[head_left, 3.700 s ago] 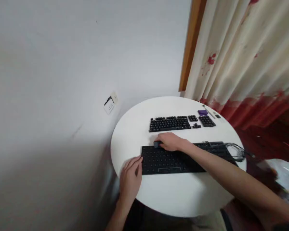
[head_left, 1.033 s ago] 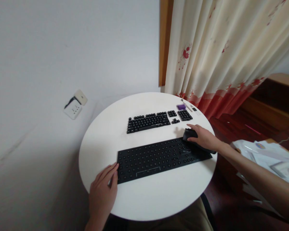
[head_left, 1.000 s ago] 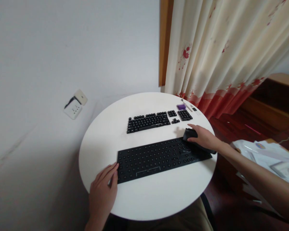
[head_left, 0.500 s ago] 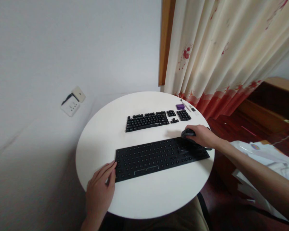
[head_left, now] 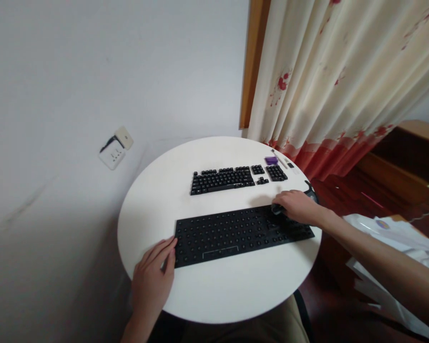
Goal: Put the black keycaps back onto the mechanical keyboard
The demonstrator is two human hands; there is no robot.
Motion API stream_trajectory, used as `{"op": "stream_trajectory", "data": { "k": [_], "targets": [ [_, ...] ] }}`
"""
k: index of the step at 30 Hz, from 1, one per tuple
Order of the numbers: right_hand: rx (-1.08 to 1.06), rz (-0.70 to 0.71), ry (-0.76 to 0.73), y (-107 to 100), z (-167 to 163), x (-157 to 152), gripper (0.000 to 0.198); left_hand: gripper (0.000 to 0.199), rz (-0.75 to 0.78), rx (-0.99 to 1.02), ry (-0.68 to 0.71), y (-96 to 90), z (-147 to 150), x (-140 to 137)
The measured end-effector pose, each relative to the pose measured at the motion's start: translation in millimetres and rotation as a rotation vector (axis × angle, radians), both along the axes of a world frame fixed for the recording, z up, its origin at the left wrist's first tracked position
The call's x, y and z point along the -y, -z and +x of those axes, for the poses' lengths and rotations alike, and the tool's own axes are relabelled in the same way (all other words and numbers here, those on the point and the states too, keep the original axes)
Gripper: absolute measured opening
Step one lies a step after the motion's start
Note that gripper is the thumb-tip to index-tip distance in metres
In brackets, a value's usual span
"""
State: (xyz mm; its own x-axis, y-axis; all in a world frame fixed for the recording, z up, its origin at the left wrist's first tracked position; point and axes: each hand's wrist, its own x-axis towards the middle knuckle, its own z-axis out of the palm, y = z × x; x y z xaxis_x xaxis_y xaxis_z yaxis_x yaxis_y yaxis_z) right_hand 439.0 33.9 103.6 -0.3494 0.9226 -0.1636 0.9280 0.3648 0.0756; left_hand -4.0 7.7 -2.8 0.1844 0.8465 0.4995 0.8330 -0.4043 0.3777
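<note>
On a round white table [head_left: 200, 295] lies a black keyboard [head_left: 218, 233] without keycaps, its switches bare. My left hand [head_left: 155, 269] holds its left end, fingertips on the edge and thumb lower down. Over the keyboard's right part, my right hand [head_left: 297, 206] is closed around a dark rounded object [head_left: 277, 208], mostly hidden by the fingers, so its kind does not show. Behind the keyboard, black keycaps [head_left: 221, 181] are laid out in keyboard order, with a number-pad block [head_left: 276, 173] at the right.
A blurred purple item [head_left: 271, 161], a thin light-coloured tool [head_left: 281, 161] and a small black piece [head_left: 290, 165] lie at the far right of the table. A black curved item [head_left: 311, 193] shows behind my right wrist. White bags [head_left: 389, 233] are to the right. A curtain [head_left: 307, 95] hangs behind.
My right hand has come down and slightly left with the dark object, closer to the keyboard's upper edge. My left hand stays at the left end. The view has shifted slightly.
</note>
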Motion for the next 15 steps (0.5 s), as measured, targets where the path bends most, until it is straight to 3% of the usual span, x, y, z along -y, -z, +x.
{"op": "stream_trajectory", "data": {
  "k": [8,15],
  "targets": [
    [0.054,-0.008,0.012,2.3,-4.0,-6.1,0.026,0.030,-0.013,-0.004,-0.003,0.3,-0.1,1.1],
    [0.008,-0.010,-0.114,-4.0,-32.0,-10.6,0.025,0.029,0.005,-0.002,0.011,-0.8,-0.3,1.7]
  ]
}}
